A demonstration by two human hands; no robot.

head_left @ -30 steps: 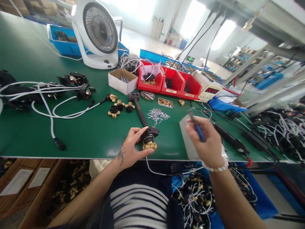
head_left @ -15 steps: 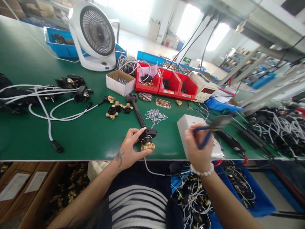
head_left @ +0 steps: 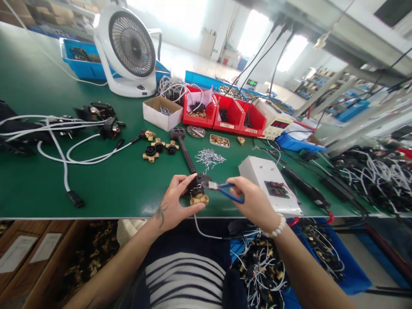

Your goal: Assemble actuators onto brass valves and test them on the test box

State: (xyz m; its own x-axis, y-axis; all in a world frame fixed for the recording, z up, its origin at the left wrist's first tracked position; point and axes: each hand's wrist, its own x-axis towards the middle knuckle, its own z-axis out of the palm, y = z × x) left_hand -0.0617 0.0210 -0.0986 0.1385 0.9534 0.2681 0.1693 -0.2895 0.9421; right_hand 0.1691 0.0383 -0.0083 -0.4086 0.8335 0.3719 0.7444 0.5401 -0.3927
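On the green bench near its front edge, my left hand [head_left: 177, 198] is closed around a brass valve fitting [head_left: 198, 200] with a black housing, thumb and fingers on its left side. A white cable runs down from the fitting over the edge. My right hand [head_left: 252, 198] grips blue-handled pliers [head_left: 230, 193]. Their jaws point left and reach the black housing, by a small wire clip; whether they bite on the clip I cannot tell. Just behind lies a black hammer [head_left: 186, 152], its handle end close to my left fingertips. A pile of metal clips [head_left: 210, 159] is spread beside it.
Brass fittings with black caps [head_left: 151, 153] lie left of the hammer. A grey-white switch box [head_left: 268, 182] stands right of my right hand. Red bins [head_left: 225, 115], a white carton [head_left: 162, 113] and a fan [head_left: 131, 47] line the back. Cabled parts lie at both sides.
My right hand has come left and down from above the switch box, bringing the pliers' jaws to the black housing. My left hand has stayed in place on the fitting.
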